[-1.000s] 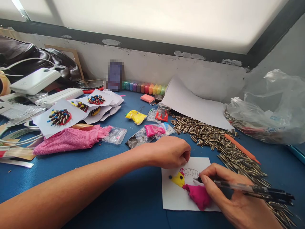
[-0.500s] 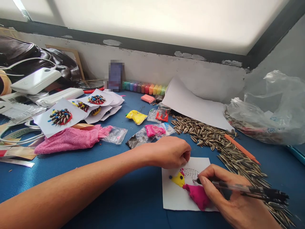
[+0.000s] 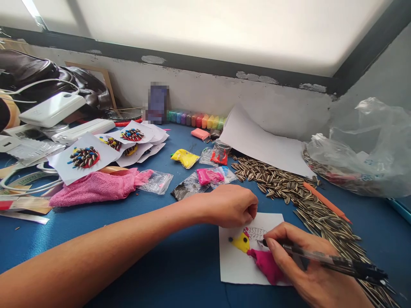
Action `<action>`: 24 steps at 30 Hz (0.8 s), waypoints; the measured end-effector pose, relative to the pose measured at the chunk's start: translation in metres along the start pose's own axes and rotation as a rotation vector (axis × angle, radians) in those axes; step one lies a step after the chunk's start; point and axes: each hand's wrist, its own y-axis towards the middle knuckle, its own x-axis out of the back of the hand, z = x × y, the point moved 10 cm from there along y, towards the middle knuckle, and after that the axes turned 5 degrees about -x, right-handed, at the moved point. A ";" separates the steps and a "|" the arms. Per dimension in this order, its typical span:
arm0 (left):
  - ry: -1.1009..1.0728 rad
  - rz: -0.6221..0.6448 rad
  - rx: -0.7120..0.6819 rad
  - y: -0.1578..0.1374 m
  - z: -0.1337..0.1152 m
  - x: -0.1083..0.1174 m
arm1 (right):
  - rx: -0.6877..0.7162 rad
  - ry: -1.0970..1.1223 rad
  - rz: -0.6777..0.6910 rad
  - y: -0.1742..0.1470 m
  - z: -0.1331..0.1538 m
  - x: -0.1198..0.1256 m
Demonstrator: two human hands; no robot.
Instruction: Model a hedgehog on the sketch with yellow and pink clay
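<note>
My right hand (image 3: pixel 308 261) grips a black pen (image 3: pixel 334 261), its tip on the white paper (image 3: pixel 234 267) near rows of small curved marks inside a drawn outline. On that paper sit a flattened yellow clay piece (image 3: pixel 240 244) with black dots and a magenta clay piece (image 3: pixel 268 265), partly covered by my right hand. My left hand (image 3: pixel 236 205) rests closed on the paper's upper edge, fingers curled under; whether anything is inside them is hidden. Just beyond it lies a bag of pink clay (image 3: pixel 210 176).
Striped sunflower seeds (image 3: pixel 308 205) spread along the right, with an orange stick (image 3: pixel 326 202) on them. Paper cards with seeded clay shapes (image 3: pixel 84 157) and a pink cloth (image 3: pixel 96 188) lie left. A clear plastic bag (image 3: pixel 369 158) stands far right; a yellow clay packet (image 3: pixel 185 158) lies mid-table.
The pen tip and my right hand have shifted slightly left over the drawing. My left hand stays in place on the paper. The view has moved a little.
</note>
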 end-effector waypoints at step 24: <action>0.000 0.012 0.006 0.000 -0.002 0.001 | 0.006 0.022 0.024 0.000 0.005 -0.003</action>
